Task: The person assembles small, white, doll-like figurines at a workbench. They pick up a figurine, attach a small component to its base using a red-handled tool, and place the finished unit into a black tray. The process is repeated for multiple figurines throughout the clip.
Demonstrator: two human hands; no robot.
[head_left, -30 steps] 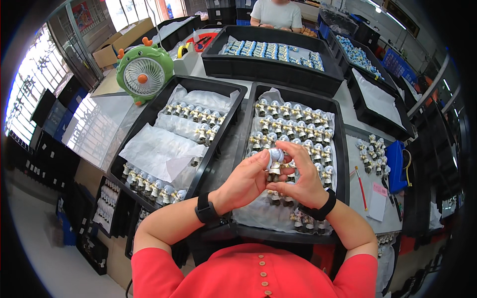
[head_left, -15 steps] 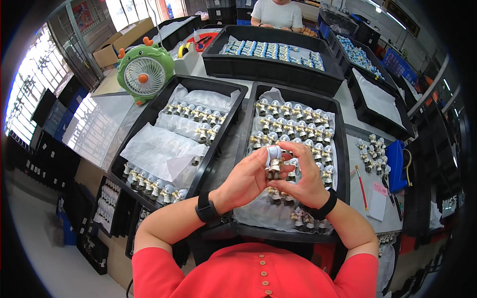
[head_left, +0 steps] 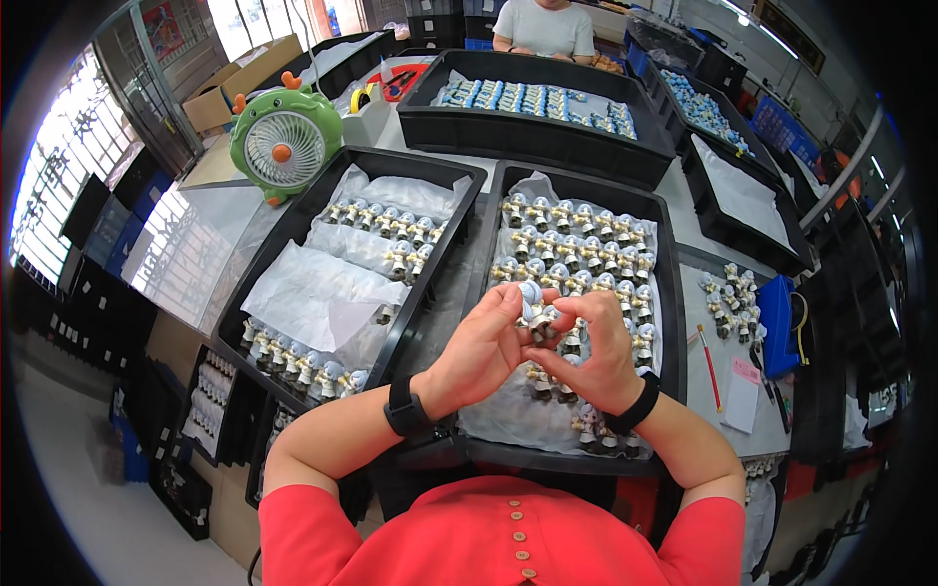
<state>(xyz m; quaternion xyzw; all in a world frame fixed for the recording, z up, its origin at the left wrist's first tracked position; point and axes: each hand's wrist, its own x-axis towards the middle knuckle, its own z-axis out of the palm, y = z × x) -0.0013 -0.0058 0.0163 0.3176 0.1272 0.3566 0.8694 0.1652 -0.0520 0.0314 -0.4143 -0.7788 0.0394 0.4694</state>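
Observation:
A small figurine (head_left: 533, 311) with a pale blue-white head and dark base is held up over the right-hand black tray (head_left: 672, 254). My left hand (head_left: 486, 342) grips it between thumb and fingers. Fingertips of my right hand (head_left: 598, 352) close around its other side and lower part, hiding some of it. Beneath the hands, rows of similar figurines (head_left: 576, 252) lie on white paper in that tray. The left-hand black tray (head_left: 264, 256) holds more of them, partly covered by a white sheet (head_left: 303, 298).
A green fan (head_left: 283, 146) stands behind the left tray. Another black tray (head_left: 537, 137) with blue figurines is at the back, a person (head_left: 547, 29) beyond it. To the right lie loose figurines (head_left: 731, 303), a red pencil (head_left: 710, 371), a notepad (head_left: 743, 402) and a blue pouch (head_left: 779, 327).
The figurine has been turned and tilted between my fingers. My right hand's fingers have shifted around it; both arms stay nearly in place.

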